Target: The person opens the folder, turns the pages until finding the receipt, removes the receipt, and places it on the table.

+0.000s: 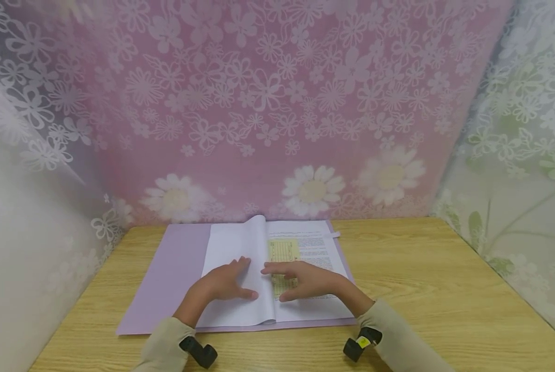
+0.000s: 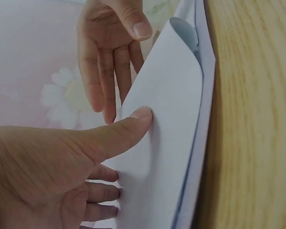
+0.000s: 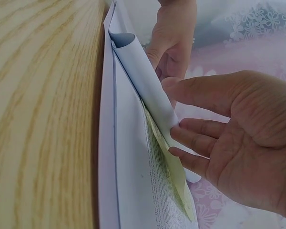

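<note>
A purple folder (image 1: 166,274) lies spread out on the table. White sheets (image 1: 228,240) are turned over to its left side, bulging into a rounded fold (image 3: 150,83) along the middle. On the right, a printed page (image 1: 317,258) carries a yellow slip (image 1: 283,249), partly covered by my right hand. My left hand (image 1: 224,281) rests over the turned sheets, thumb and fingertips against the paper in the left wrist view. With fingers spread, my right hand (image 1: 310,281) is at the fold's right side, fingertips right at the curled paper and the yellow slip in the right wrist view.
The wooden table (image 1: 412,279) extends on both sides of the folder and in front of it. A small white tab (image 1: 335,234) sticks out at the printed page's upper right edge. Behind the table hangs a pink flowered curtain (image 1: 259,129), with pale flowered panels at both sides.
</note>
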A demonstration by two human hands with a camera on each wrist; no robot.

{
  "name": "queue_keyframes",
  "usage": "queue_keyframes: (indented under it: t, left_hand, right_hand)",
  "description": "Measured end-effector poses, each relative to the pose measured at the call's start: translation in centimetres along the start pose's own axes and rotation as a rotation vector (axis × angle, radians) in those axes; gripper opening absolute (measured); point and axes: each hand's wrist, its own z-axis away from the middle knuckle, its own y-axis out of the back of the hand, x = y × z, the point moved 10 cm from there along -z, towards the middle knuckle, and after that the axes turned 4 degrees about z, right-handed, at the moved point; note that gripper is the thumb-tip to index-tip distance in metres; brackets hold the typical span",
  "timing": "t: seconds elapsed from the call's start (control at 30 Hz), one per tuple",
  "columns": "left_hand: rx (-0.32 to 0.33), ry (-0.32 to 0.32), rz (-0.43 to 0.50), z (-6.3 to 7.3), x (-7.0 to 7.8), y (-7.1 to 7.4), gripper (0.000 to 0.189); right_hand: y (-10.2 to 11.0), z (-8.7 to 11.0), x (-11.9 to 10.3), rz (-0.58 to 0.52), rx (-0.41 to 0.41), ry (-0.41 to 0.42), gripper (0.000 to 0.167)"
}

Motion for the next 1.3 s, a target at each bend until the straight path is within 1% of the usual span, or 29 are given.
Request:
queue_keyframes:
  t: [0.23,0.37,0.5,0.6,0.67,0.77,0.9,1.0,1.17,1.3]
  left_hand:
    - [0.05,0.015,-0.058,-0.2,0.4,-0.3,0.099]
    - [0.068,0.013,-0.088,-0.2,0.8,-0.6,0.098]
    - [0.073,0.009,-0.108,0.0,1.2,-0.7,0.095]
    - [0.067,0.012,-0.115,0.1,1.3,-0.6,0.095]
    - [0.061,0.013,-0.118,0.1,1.4,-0.5,0.095]
    - [0.057,0.016,-0.129,0.1,1.3,-0.4,0.095]
    - [0.056,0.026,-0.147,0.0,1.4,-0.3,0.096]
    - [0.056,0.031,-0.156,-0.1,1.4,-0.4,0.096]
    - [0.061,0.034,-0.161,0.0,1.5,-0.4,0.096]
    - [0.058,0.039,-0.149,0.0,1.3,-0.7,0.096]
  right_hand:
    - [0.0,-0.1,0.0,0.002,0.005,0.0,0.066]
    - [0.3,-0.2,0.1,-0.023,0.006,0.014,0.064]
    - [0.7,-0.6,0.4,-0.072,0.01,0.036,0.061]
    - [1.3,-1.1,0.8,-0.104,0.025,0.037,0.058]
    - [2.2,-1.5,1.2,-0.124,0.051,0.022,0.055]
    - [4.1,-2.1,1.9,-0.111,0.112,-0.009,0.05]
    - [6.4,-2.7,3.5,-0.047,0.193,-0.073,0.046]
    - [7.6,-3.1,4.9,0.006,0.23,-0.107,0.042]
    - [8.5,-3.4,6.3,0.04,0.261,-0.135,0.038]
    - [8.5,-3.6,7.7,0.043,0.273,-0.191,0.043]
